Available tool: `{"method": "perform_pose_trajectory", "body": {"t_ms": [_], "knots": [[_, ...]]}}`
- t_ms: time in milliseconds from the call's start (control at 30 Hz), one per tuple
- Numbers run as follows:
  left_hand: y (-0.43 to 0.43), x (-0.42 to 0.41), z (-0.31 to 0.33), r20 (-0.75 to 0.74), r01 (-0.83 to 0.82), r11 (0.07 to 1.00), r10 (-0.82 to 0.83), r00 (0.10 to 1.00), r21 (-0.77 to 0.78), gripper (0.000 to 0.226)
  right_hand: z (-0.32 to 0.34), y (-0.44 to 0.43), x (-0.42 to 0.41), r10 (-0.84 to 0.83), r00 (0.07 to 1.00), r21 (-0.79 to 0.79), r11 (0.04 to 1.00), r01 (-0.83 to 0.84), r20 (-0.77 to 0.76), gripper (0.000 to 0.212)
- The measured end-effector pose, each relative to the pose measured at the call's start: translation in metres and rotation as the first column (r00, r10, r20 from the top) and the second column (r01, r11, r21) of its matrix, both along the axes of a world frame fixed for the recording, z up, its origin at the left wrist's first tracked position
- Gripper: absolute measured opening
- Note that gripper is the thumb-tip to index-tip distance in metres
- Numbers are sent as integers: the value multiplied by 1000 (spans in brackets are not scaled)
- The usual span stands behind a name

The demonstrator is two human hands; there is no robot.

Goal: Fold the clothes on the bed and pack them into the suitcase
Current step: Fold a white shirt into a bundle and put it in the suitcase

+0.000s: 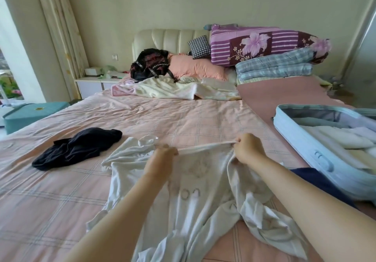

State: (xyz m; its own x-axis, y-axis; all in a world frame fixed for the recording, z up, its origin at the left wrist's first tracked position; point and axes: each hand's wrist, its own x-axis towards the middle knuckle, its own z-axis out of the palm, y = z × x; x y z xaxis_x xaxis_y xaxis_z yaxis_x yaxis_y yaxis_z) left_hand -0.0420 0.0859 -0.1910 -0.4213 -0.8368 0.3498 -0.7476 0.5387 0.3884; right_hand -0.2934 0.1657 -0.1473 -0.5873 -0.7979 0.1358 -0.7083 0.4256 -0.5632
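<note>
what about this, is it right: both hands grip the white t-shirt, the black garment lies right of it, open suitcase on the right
No: the head view shows the black garment left of the white t-shirt. The left hand and right hand do grip it; the suitcase sits open on the right.

On my bed (162, 115), the shirt (195, 190) lies lower centre, another garment (77, 147) to its left. The suitcase (301, 145) sits at the right edge, with what seem folded clothes (345, 139) in it. A backpack (150, 64) rests upper centre, behind.
</note>
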Motion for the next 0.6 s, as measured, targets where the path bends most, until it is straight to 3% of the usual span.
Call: {"method": "perform_pose_trajectory", "body": {"t_ms": [67, 100, 200, 233, 333, 433, 533, 600], "knots": [[1, 2, 11, -183, -115, 991, 102, 978, -63, 32, 4, -5, 0, 26, 995, -200, 980, -5, 101, 20], [3, 2, 16, -184, -125, 991, 114, 976, -50, 35, 7, -3, 5, 117, 984, -223, 971, -86, 133, 27], [16, 6, 21, -13, -71, 997, 71, 997, -3, 46, 2, 11, 24, 371, 911, -18, 927, -374, 182, 76], [23, 8, 21, 11, -42, 999, 42, 999, 5, 43, 0, 19, 31, 413, 898, 48, 904, -424, 153, 80], [52, 18, 22, 31, 86, 993, -89, 996, 77, 27, -11, 48, 52, 503, 862, 76, 864, -498, -67, 64], [86, 32, 20, 160, 167, 938, -223, 962, 304, 2, -19, 83, 77, 622, 783, 120, 777, -618, 6, 41], [118, 51, 17, 276, 128, 794, -351, 895, 594, 39, -32, 111, 96, 719, 693, 250, 662, -707, 55, 26], [134, 64, 18, 324, 106, 755, -398, 858, 647, 54, -42, 126, 103, 751, 660, 287, 630, -722, 14, 20]]}}
